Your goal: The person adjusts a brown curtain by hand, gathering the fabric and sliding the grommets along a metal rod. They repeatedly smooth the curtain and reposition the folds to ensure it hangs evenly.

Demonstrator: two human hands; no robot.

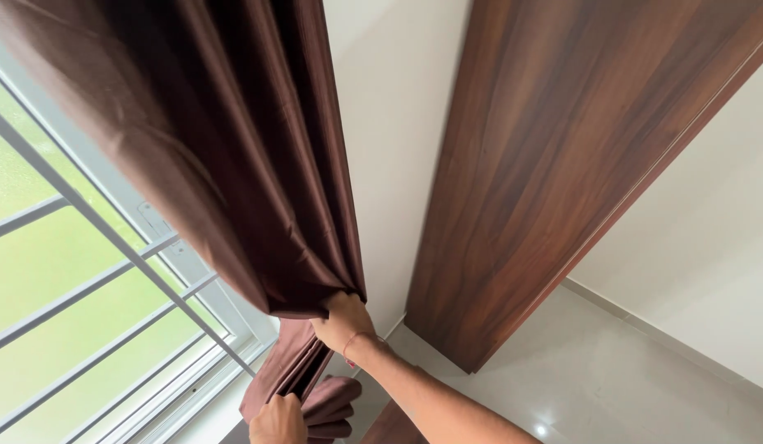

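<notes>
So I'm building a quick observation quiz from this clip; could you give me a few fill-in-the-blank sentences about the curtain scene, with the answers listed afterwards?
1. The right hand grips the gathered folds of the dark ____ fabric curtain.
2. The left hand holds the curtain's lower part, ____ the right hand.
3. Left of the curtain is a window with grey metal ____.
4. Right of the white wall strip stands a tall dark ____ panel.

Missing words: brown; below; bars; wooden
</notes>
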